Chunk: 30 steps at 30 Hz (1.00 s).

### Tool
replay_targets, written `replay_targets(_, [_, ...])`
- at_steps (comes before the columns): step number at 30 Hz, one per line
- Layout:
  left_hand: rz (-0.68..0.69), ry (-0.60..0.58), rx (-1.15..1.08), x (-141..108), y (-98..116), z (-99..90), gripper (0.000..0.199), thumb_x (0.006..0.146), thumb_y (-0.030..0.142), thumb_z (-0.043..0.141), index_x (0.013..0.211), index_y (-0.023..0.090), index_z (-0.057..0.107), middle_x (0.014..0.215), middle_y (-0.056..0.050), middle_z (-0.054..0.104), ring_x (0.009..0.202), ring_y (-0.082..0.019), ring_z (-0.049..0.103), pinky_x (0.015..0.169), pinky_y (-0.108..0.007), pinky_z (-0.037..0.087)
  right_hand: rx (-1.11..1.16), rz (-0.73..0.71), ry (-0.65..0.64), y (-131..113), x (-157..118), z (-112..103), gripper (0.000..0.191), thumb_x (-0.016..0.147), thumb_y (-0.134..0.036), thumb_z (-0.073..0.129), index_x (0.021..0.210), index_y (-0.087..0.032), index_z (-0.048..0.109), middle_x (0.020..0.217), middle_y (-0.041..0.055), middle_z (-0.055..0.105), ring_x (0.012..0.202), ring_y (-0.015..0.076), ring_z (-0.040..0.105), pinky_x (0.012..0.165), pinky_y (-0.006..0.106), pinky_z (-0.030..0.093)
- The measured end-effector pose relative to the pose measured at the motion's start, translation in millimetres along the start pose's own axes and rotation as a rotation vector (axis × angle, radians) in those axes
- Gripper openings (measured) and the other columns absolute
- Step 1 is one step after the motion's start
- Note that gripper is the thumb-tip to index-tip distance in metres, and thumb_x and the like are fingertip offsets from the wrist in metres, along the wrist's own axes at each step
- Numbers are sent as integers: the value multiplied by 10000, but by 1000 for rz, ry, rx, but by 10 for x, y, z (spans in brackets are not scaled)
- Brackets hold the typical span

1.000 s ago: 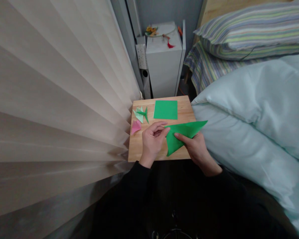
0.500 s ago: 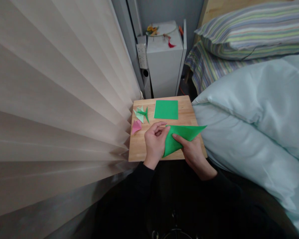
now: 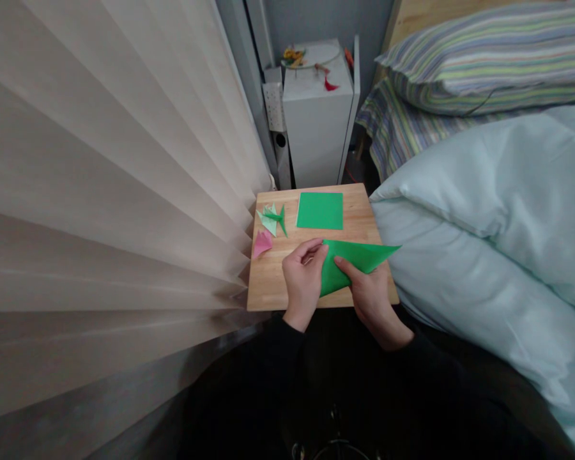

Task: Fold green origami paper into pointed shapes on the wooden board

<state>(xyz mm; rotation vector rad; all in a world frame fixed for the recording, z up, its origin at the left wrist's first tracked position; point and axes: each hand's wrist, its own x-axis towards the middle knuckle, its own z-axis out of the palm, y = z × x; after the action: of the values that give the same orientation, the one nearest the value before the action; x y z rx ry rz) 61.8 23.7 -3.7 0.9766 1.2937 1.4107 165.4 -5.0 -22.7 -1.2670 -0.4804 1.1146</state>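
Observation:
A sheet of green paper (image 3: 359, 254), folded to a pointed shape, is held above the near part of a small wooden table (image 3: 278, 281). My left hand (image 3: 304, 278) pinches its upper left corner between thumb and fingers. With the thumb on top and the fingers hidden beneath, my right hand (image 3: 371, 291) grips the lower middle of the paper. One sharp tip points right, past the table's edge. Behind the hands lies a flat green square of paper (image 3: 320, 211). Folded pieces sit at the table's left: a green one (image 3: 275, 219) and a pink one (image 3: 262, 243).
Pleated curtains (image 3: 124, 191) rise along the table's left side. A white cabinet (image 3: 316, 128) stands behind it, with a red tassel (image 3: 329, 83) on top. On the right, a pale blue quilt (image 3: 483, 211) and a striped pillow (image 3: 498, 57) lie on the bed.
My left hand has shifted slightly right along with the paper's left edge, now pinching the upper left corner more closely. The right hand has barely moved.

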Motion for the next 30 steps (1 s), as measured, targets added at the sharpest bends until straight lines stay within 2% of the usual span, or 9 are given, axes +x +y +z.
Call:
replay_targets(4, [37, 7, 31, -5, -22, 1, 186, 765, 301, 807, 885, 158, 805, 860, -81, 804, 787, -197, 742, 765, -341, 609, -6, 13, 0, 3, -11, 1, 422, 598, -314, 935, 961, -202, 750, 1097, 90, 811, 1074, 327, 748, 957, 473, 610])
replay_targets(7, [12, -24, 28, 46, -29, -46, 190, 758, 308, 822, 876, 161, 803, 867, -74, 800, 813, -190, 737, 806, -339, 604, -20, 41, -15, -41, 2, -14, 462, 596, -304, 932, 1006, -208, 743, 1134, 91, 806, 1104, 328, 741, 968, 468, 607])
replay_targets(9, [-41, -113, -5, 108, -8, -112, 195, 753, 313, 834, 878, 166, 805, 877, -64, 795, 820, -176, 729, 807, -319, 600, -23, 94, -83, -128, 28, -36, 497, 585, -290, 933, 1037, -216, 741, 1148, 85, 804, 1112, 325, 740, 973, 464, 607])
replay_targets(12, [-148, -378, -96, 214, 54, -245, 258, 764, 341, 839, 977, 198, 820, 931, -49, 793, 782, -148, 713, 721, -273, 599, 1, 222, -259, -318, 85, -85, 560, 560, -256, 936, 1085, -237, 741, 1169, 66, 802, 1122, 321, 740, 996, 473, 601])
replay_targets(14, [-192, -500, -117, 270, 94, -325, 305, 757, 347, 852, 1025, 204, 821, 947, -49, 796, 766, -147, 721, 731, -286, 619, -11, 286, -307, -426, 126, -125, 562, 534, -235, 944, 1063, -236, 754, 1153, 61, 807, 1106, 320, 748, 1012, 474, 597])
replay_targets(16, [-207, -565, -87, 301, 118, -375, 341, 743, 340, 866, 1048, 194, 821, 884, -46, 795, 726, -151, 729, 740, -312, 641, -43, 295, -321, -477, 164, -168, 542, 528, -234, 951, 1039, -233, 768, 1129, 61, 814, 1086, 320, 755, 1024, 476, 593])
replay_targets(20, [-153, -536, 10, 288, 111, -376, 334, 757, 300, 858, 1065, 176, 821, 785, -30, 785, 657, -144, 728, 740, -329, 664, -137, 224, -281, -417, 224, -243, 468, 551, -276, 963, 982, -221, 787, 1068, 65, 826, 1027, 327, 773, 998, 484, 609])
replay_targets(25, [-6, -442, 74, 219, 81, -293, 281, 797, 308, 831, 1037, 162, 828, 834, -61, 806, 678, -158, 747, 741, -323, 673, -177, 175, -249, -307, 235, -263, 391, 624, -363, 944, 958, -222, 798, 1053, 73, 828, 1012, 330, 781, 971, 474, 622])
replay_targets(30, [94, -432, 84, 197, 102, -268, 219, 807, 281, 819, 999, 177, 834, 876, -63, 811, 674, -146, 750, 708, -286, 666, -142, 143, -261, -321, 209, -246, 429, 614, -351, 957, 991, -226, 795, 1083, 62, 824, 1050, 327, 773, 1005, 467, 610])
